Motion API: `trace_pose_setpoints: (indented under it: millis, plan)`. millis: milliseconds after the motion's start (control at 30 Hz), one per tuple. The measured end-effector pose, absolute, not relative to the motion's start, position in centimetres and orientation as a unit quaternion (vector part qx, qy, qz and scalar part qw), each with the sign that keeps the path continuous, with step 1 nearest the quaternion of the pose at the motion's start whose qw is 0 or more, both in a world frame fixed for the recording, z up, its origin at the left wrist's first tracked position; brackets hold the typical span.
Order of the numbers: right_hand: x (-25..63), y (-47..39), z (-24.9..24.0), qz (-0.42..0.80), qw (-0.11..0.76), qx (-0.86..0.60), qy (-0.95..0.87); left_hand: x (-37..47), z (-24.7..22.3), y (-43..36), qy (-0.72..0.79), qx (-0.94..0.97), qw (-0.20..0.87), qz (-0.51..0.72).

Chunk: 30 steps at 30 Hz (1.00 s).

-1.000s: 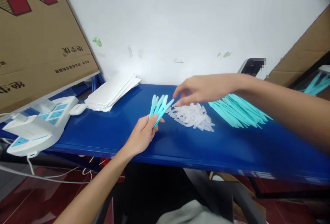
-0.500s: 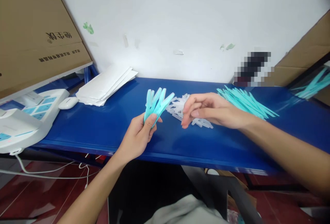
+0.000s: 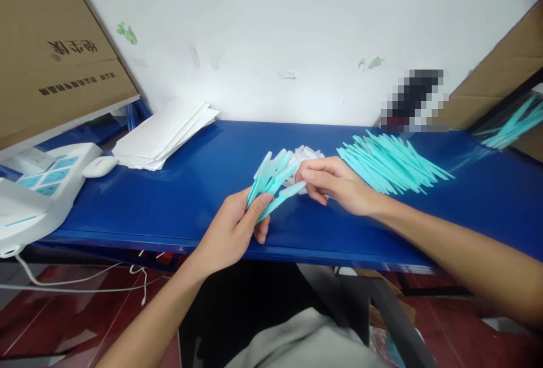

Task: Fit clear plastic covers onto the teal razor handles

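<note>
My left hand [image 3: 237, 226] is closed around a fan of slim turquoise plastic sticks [image 3: 271, 173], thumb on top. Their broader, paler ends point up and away, and one stick leans out to the right of the others. At that stick's tip, my right hand [image 3: 339, 184] has its thumb and fingers pinched together. Whatever lies between those fingertips is too small or hidden to make out. Behind the fingers is a heap of small translucent white plastic pieces [image 3: 303, 154], partly covered by both hands. To the right, a larger pile of loose turquoise sticks [image 3: 392, 161] lies on the blue table [image 3: 169, 204].
White paper sheets or envelopes [image 3: 161, 133] are stacked at the back left, beside a white mouse-like object [image 3: 100, 167] and a white device with blue labels [image 3: 55, 178]. A cardboard box [image 3: 55, 29] looms at left. A clear bag with turquoise sticks [image 3: 515, 122] is at far right.
My right hand has gone from loosely curled fingers to a pinch beside the left hand's sticks. One stick now juts further right from the fan. The view has shifted slightly.
</note>
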State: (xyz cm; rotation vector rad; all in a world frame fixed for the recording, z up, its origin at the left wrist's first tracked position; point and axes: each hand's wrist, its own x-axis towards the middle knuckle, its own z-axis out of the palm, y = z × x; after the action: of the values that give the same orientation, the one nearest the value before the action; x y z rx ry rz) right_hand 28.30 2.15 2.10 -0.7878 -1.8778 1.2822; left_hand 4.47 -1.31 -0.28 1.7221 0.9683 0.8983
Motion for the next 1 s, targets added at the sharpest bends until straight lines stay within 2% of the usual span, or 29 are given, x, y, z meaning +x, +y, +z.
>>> trace_pose_setpoints:
  millis: [367, 567, 733, 1000]
  plan:
    - [27.7, 1.2, 1.1, 0.383, 0.414, -0.322, -0.76, 4.3, -0.2, -0.7, 0.389, 0.649, 0.549, 0.355]
    - [27.8, 1.5, 0.7, 0.273, 0.426, -0.352, -0.787, 4.2, -0.5, -0.5, 0.378, 0.631, 0.575, 0.359]
    - [27.9, 1.1, 0.5, 0.328, 0.381, -0.332, -0.798, 4.3, -0.1, -0.9, 0.383, 0.615, 0.599, 0.34]
    - [27.6, 0.8, -0.2, 0.274, 0.434, -0.283, -0.81, 4.0, 0.0, -0.4, 0.334, 0.631, 0.628, 0.309]
